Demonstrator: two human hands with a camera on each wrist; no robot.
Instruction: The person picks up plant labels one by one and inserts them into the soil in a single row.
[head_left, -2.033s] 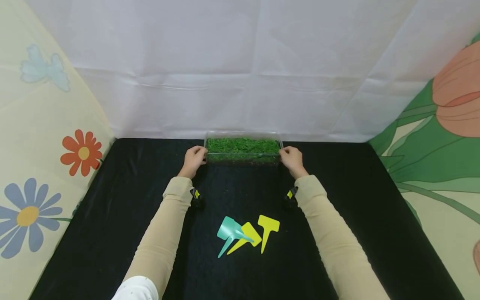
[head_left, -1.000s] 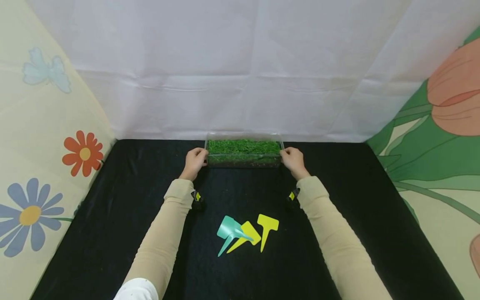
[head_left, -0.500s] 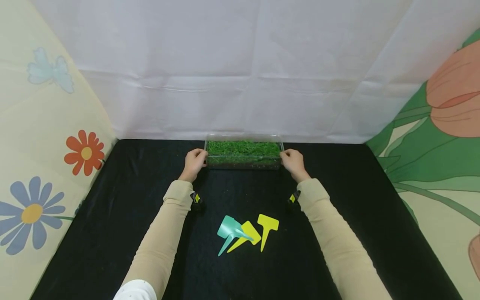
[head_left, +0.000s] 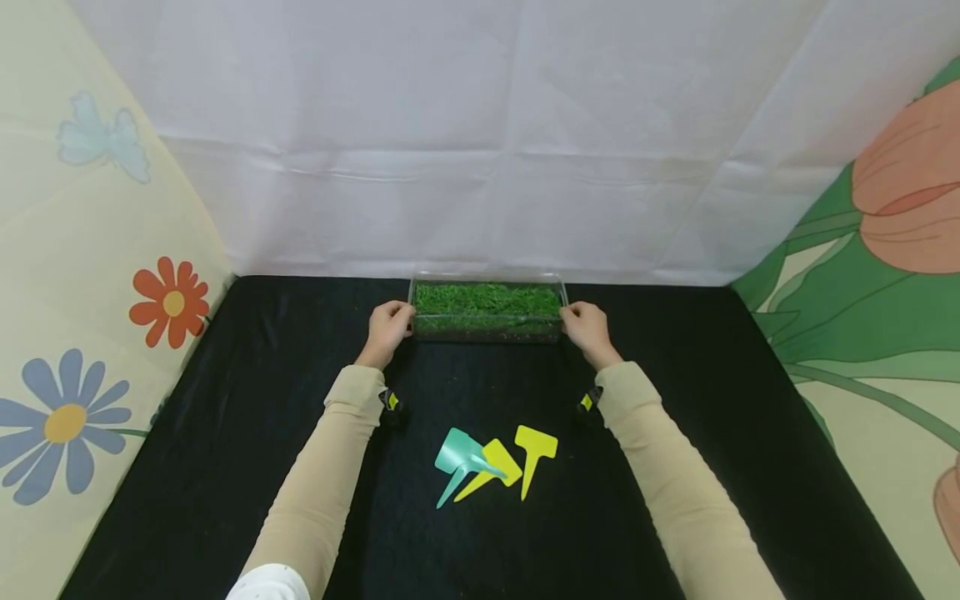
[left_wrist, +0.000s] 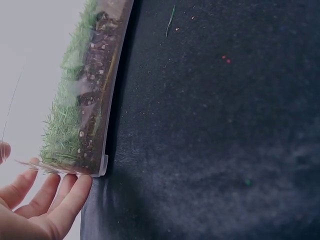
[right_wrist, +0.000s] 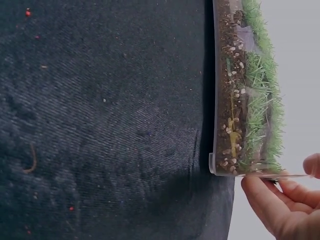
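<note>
Not much has changed over the last couple seconds, honestly. My left hand [head_left: 387,327] is still on the left end of the clear grass tray [head_left: 487,309], fingers [left_wrist: 52,192] curled under its rim. The tray's barely budged, still at the far edge of the black table [head_left: 225,433] by the white backdrop. My right hand [head_left: 587,329] keeps pinching the right end. Plant labels [head_left: 491,467] lie untouched near me.

Tray [head_left: 487,330]: back centre, close to the white backdrop [head_left: 480,150], hands at both ends. Tags [head_left: 491,467]: front centre, between the forearms. Black cloth [head_left: 247,392] open left, right, and between tray and tags.
</note>
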